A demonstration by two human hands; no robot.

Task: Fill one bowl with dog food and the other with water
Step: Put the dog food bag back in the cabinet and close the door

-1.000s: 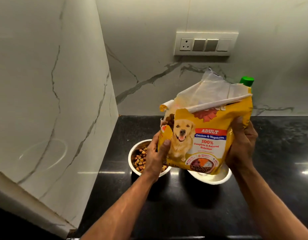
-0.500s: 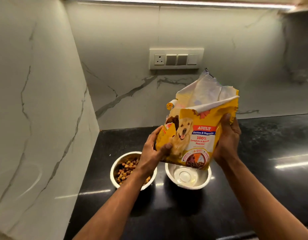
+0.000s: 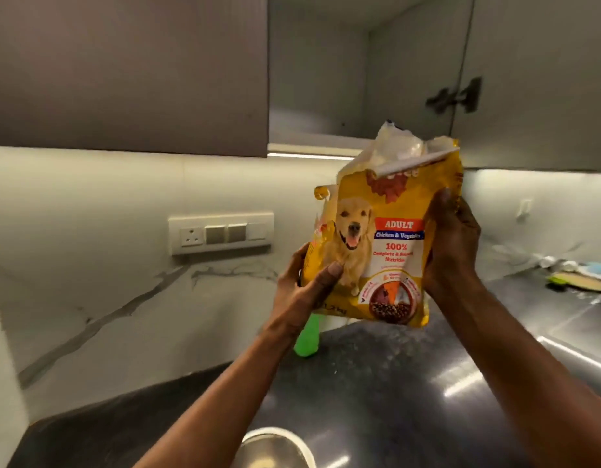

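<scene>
I've got the bag (image 3: 377,244) upright above the counter (image 3: 377,383), left hand (image 3: 302,292) clamped on its lower corner, right hand (image 3: 451,244) wrapped round its side. Looks like pouring's finished; one bowl (image 3: 275,447) sits below, contents unclear. Next: park the bag, get water.

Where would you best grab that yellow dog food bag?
Probably by its two side edges near the lower half, as the left hand and right hand do now. The dog food bag is upright, soft and torn open on top, so a side grip keeps it from spilling.
</scene>
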